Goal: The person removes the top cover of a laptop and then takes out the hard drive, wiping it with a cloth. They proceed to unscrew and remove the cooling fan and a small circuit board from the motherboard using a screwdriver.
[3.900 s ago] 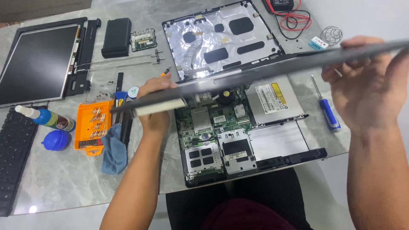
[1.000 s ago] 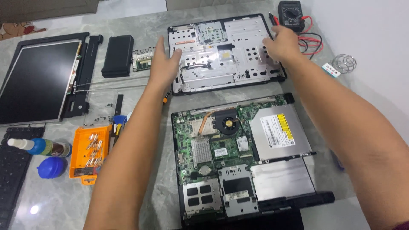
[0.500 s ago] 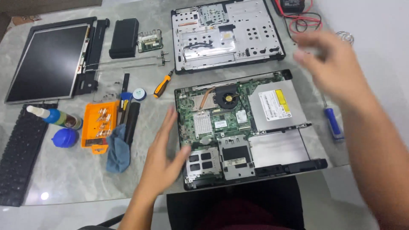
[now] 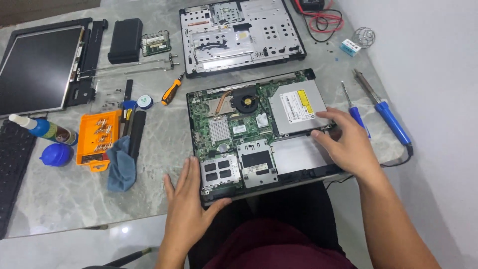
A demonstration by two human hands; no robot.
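An opened laptop base (image 4: pixel 259 134) with a green circuit board, a fan and a silver optical drive (image 4: pixel 298 105) lies at the table's front edge. My left hand (image 4: pixel 188 204) rests flat against its front left corner, thumb on the edge. My right hand (image 4: pixel 348 144) lies on its right side, fingers touching the optical drive's near corner. Neither hand holds a tool. The removed top cover (image 4: pixel 241 35) lies upside down behind the base.
At left lie a screen panel (image 4: pixel 37 69), a battery (image 4: pixel 125 40), a keyboard (image 4: pixel 12 174), an orange screw tray (image 4: pixel 97 137), a blue cloth (image 4: pixel 122 167) and a bottle (image 4: pixel 42 129). An orange screwdriver (image 4: pixel 172 89), a blue screwdriver (image 4: pixel 354 112) and a soldering iron (image 4: pixel 386 112) flank the base.
Both hands set the top cover down at the back, then came forward. Now the left hand sits at the base's front left corner and the right hand on its right side.
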